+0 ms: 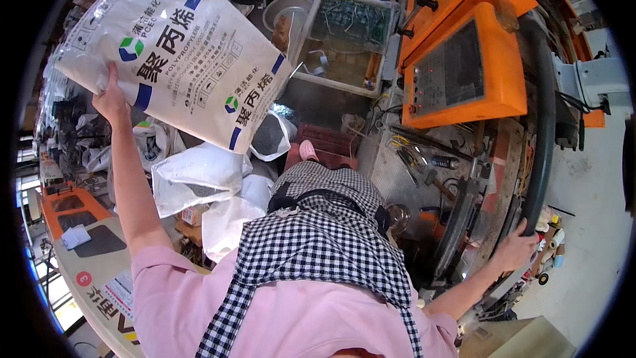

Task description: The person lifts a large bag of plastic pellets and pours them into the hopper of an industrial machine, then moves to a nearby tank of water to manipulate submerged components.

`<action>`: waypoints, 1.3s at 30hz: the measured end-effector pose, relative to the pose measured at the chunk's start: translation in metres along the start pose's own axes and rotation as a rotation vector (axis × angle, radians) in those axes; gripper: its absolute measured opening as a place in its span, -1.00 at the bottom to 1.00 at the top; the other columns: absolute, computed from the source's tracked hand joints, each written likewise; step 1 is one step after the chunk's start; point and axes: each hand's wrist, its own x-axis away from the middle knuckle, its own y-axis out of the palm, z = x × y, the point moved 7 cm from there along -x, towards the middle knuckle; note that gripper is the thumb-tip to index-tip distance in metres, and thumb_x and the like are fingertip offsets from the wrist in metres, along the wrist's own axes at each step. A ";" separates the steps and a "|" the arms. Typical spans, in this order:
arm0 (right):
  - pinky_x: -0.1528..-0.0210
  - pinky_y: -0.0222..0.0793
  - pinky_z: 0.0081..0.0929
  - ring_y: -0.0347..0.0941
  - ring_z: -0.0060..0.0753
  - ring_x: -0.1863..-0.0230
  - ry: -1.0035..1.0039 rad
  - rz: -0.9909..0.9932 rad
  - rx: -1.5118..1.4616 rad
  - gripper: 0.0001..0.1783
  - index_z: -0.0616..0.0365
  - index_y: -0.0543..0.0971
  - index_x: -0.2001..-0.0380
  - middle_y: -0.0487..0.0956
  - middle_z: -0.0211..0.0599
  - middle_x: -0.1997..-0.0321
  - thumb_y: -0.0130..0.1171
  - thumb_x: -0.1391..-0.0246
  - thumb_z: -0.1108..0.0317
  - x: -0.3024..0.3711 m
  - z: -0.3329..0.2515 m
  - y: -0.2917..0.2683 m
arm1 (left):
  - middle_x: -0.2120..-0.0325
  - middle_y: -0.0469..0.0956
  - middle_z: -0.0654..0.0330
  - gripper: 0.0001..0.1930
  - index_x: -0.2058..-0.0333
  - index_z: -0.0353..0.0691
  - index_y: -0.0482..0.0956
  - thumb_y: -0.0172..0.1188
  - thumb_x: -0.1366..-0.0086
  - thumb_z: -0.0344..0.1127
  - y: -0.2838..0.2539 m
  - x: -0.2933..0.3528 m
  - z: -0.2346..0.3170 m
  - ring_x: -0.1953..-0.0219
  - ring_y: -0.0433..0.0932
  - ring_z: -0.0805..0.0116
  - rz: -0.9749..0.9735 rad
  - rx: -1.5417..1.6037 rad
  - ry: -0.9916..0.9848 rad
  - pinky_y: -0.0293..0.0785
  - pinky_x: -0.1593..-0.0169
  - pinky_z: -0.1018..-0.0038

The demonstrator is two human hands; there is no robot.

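Observation:
My left hand (pixel 112 101) is raised at the upper left, closed on the edge of a large white sack (pixel 218 40) with blue corner blocks and dark printing. Its thumb lies on the printed face, and the other fingers are mostly hidden behind. The sack hangs tilted and looks fairly flat. Far to the right, my right hand (pixel 513 250) is closed round the lower end of a thick dark pipe (pixel 546 132). That pipe runs upward beside an orange machine control panel (pixel 464 69) with a dark screen.
White sacks (pixel 199 176) stand open on the floor below the held sack, one with grey contents. Ahead is a white tub (pixel 341 86) of murky water with green netting. Hand tools (pixel 414 159) lie on the metal machine bed. A red step (pixel 338 146) is near my foot.

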 end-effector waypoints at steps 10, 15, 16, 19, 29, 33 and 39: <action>-0.15 0.07 0.06 0.10 0.13 -0.22 0.015 0.305 -0.107 -0.48 0.17 0.38 -0.02 0.19 0.02 -0.17 0.17 0.01 0.19 -0.001 -0.010 0.010 | 0.19 0.53 0.08 -0.57 0.14 -0.49 0.47 0.35 -0.03 -0.40 0.013 0.023 0.024 0.22 0.52 0.33 0.021 0.009 -0.110 0.47 0.17 0.42; -0.30 -0.05 -0.15 -0.04 0.03 -0.31 -0.398 -0.169 -0.971 -0.46 0.18 0.31 -0.09 0.07 0.12 -0.26 0.13 0.01 0.45 0.082 -0.148 0.071 | 0.18 0.52 0.08 -0.58 0.14 -0.50 0.47 0.35 -0.04 -0.41 0.020 0.036 0.021 0.23 0.52 0.33 0.048 0.027 -0.072 0.48 0.18 0.42; -0.28 0.01 -0.18 -0.04 -0.01 -0.32 -0.454 -0.351 -1.105 -0.46 0.15 0.31 -0.09 0.04 0.03 -0.28 0.12 0.01 0.49 0.101 -0.172 0.075 | 0.18 0.52 0.08 -0.58 0.14 -0.50 0.46 0.35 -0.04 -0.41 0.019 0.042 0.020 0.23 0.52 0.33 0.055 0.024 -0.063 0.48 0.18 0.42; -0.14 0.23 -0.21 0.17 0.07 -0.19 -0.662 -0.567 -1.145 -0.48 0.16 0.32 -0.05 0.07 0.00 -0.26 0.16 0.03 0.47 0.152 -0.221 0.107 | 0.18 0.52 0.08 -0.58 0.15 -0.51 0.47 0.34 -0.05 -0.40 0.013 0.059 0.021 0.24 0.53 0.33 0.072 0.057 -0.023 0.48 0.20 0.44; -0.09 0.26 -0.15 0.21 0.17 -0.13 -0.858 -0.748 -1.235 -0.46 0.12 0.30 -0.05 0.19 0.12 -0.15 0.18 0.03 0.35 0.222 -0.291 0.257 | 0.22 0.55 0.11 -0.54 0.15 -0.47 0.50 0.38 -0.01 -0.31 0.006 0.120 0.029 0.30 0.52 0.39 0.125 0.144 0.003 0.47 0.23 0.44; -0.12 0.24 -0.17 0.15 0.12 -0.19 -0.875 -0.818 -1.149 -0.30 -0.01 0.12 -0.20 0.10 0.06 -0.22 0.16 0.00 0.35 0.213 -0.306 0.289 | 0.13 0.50 0.05 -0.55 0.09 -0.50 0.45 0.28 -0.13 -0.28 0.034 0.157 0.033 0.23 0.53 0.28 0.134 0.032 0.069 0.48 0.19 0.42; -0.15 0.19 -0.18 0.15 0.12 -0.18 -0.691 -0.956 -1.141 -0.26 0.07 0.10 -0.21 0.13 0.08 -0.20 0.19 0.03 0.37 0.217 -0.291 0.270 | 0.25 0.57 0.09 -0.52 0.16 -0.50 0.51 0.34 -0.07 -0.19 0.023 0.103 0.014 0.30 0.53 0.40 0.211 -0.039 0.088 0.44 0.22 0.47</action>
